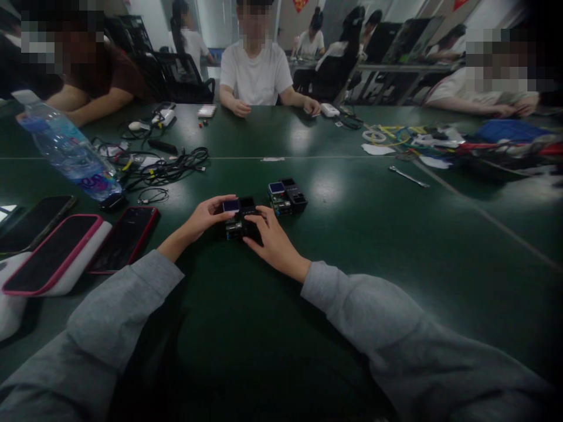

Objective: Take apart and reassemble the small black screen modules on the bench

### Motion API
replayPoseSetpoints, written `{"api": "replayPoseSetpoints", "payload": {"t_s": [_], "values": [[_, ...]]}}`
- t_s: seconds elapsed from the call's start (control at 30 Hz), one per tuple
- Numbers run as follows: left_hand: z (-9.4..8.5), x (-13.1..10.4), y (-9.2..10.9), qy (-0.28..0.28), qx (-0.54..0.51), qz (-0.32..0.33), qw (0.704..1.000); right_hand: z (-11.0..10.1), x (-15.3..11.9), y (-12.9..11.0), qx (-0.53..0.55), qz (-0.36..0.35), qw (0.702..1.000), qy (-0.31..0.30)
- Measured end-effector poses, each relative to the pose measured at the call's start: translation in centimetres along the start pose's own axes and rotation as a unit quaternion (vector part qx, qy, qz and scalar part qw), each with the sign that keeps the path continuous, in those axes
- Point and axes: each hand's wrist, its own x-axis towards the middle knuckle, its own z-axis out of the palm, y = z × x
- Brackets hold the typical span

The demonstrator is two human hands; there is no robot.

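Observation:
My left hand [206, 220] pinches a small circuit board with a little screen [231, 206], thumb on the near side and fingers behind. My right hand [277, 243] is curled around a small black case [247, 203] that lies right against the board; its fingers cover part of the case. Both things are low on the green table, and whether they are joined cannot be made out. Just beyond my right hand rests a similar pair: a circuit board with a screen [278, 196] beside a black case [295, 194].
Several phones, one a red-edged phone [127, 237], lie left of my left arm. A tilted water bottle [73, 146] and tangled black cables [176, 167] are behind them. A wrench [409, 177] and a cable heap [413, 138] lie right. A person [256, 73] sits opposite.

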Motion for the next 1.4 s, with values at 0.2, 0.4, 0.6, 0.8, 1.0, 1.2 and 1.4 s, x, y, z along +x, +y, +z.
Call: {"api": "replayPoseSetpoints", "payload": {"t_s": [0.2,0.4,0.6,0.8,1.0,1.2,1.4], "values": [[-0.14,0.03,-0.11,0.003,-0.039,-0.013,0.999,-0.01,-0.06,0.07,0.002,-0.002,1.0,0.0],[-0.08,0.1,-0.09,0.006,0.0,-0.007,1.0,-0.17,0.01,-0.12,-0.003,0.0,1.0,-0.004],[0.01,0.17,-0.17,0.013,0.007,-0.003,1.0,-0.13,0.03,-0.08,-0.005,0.008,1.0,-0.009],[-0.08,0.23,-0.4,0.009,0.016,-0.002,1.0,0.13,-0.02,0.12,-0.004,0.004,1.0,-0.001],[-0.12,0.14,-0.29,0.008,0.01,0.0,1.0,0.13,-0.06,0.18,0.001,0.005,1.0,-0.004],[0.04,0.03,0.0,0.02,-0.005,-0.008,1.0,-0.11,-0.07,-0.06,0.013,0.01,1.0,-0.008],[0.18,-0.03,0.28,0.012,0.022,0.005,1.0,-0.3,-0.06,-0.19,0.009,0.016,1.0,-0.013]]}}
